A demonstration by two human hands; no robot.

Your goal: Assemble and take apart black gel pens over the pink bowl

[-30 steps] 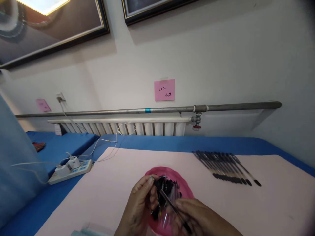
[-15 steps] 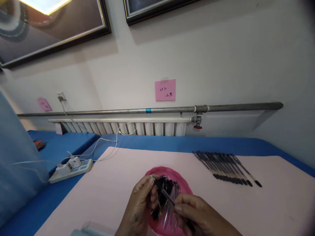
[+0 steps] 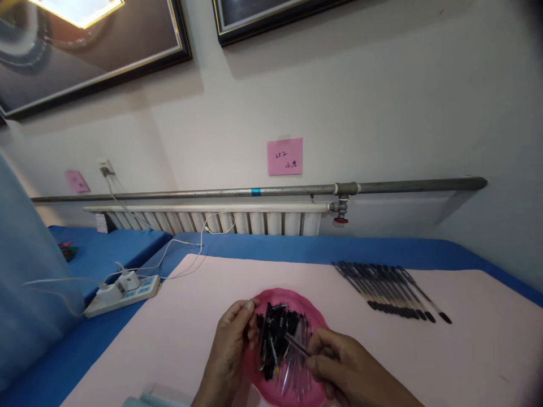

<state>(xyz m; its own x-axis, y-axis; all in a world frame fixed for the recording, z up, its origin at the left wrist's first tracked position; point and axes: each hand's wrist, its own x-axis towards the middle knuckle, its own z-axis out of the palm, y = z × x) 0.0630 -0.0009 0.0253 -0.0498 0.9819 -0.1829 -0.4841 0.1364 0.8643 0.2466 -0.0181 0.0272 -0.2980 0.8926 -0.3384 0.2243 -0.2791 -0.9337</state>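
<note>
A pink bowl [image 3: 292,298] sits on the pale pink mat near me, filled with several black caps and clear pen barrels [image 3: 278,336]. My left hand [image 3: 231,345] hovers at the bowl's left rim, its fingertips pinched together on a small thin part too small to name. My right hand [image 3: 345,367] reaches in from the right, fingers closed on a clear pen barrel [image 3: 297,343] that points up-left over the bowl. A row of several assembled black pens [image 3: 390,288] lies on the mat to the far right.
The pink mat [image 3: 466,350] covers a blue table [image 3: 263,243]. A white power strip [image 3: 123,294] with plugged chargers and cables lies at the left. A radiator [image 3: 203,219] and pipe run along the wall, with a pink note [image 3: 284,156] above. A blue cloth mass [image 3: 25,282] stands at far left.
My hands have drawn apart: the left moved left off the pen's tip, still pinched. The right hand lowered the barrel toward the bowl.
</note>
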